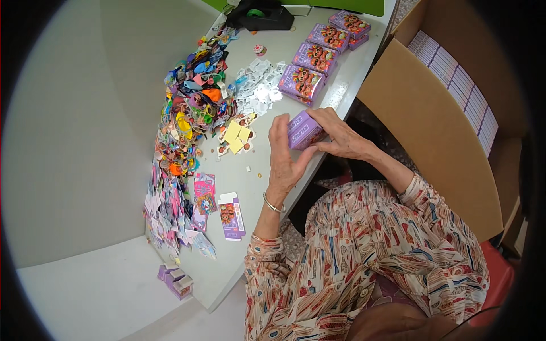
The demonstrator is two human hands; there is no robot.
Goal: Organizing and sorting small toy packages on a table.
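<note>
Between my two hands, just over the table's near edge, is a small purple cardboard box (305,129). My left hand (282,156) grips its left side, fingers up and thumb below. My right hand (341,138) wraps round its right side, and the thumbs come close together underneath. Just beyond the hands begins a row of stacked purple boxes (302,82) with cartoon characters on top. An open-flapped purple carton (230,217) lies nearer on the table. Yellow paper squares (236,135) rest left of my left hand.
A long heap of colourful small items (190,119) lines the table's left side, with shiny printed packets (170,207) at its near end. White slips (259,85) lie beside it. A black tape dispenser (261,16) stands at the back. At right, a big cardboard carton (432,136) holds rows of boxes.
</note>
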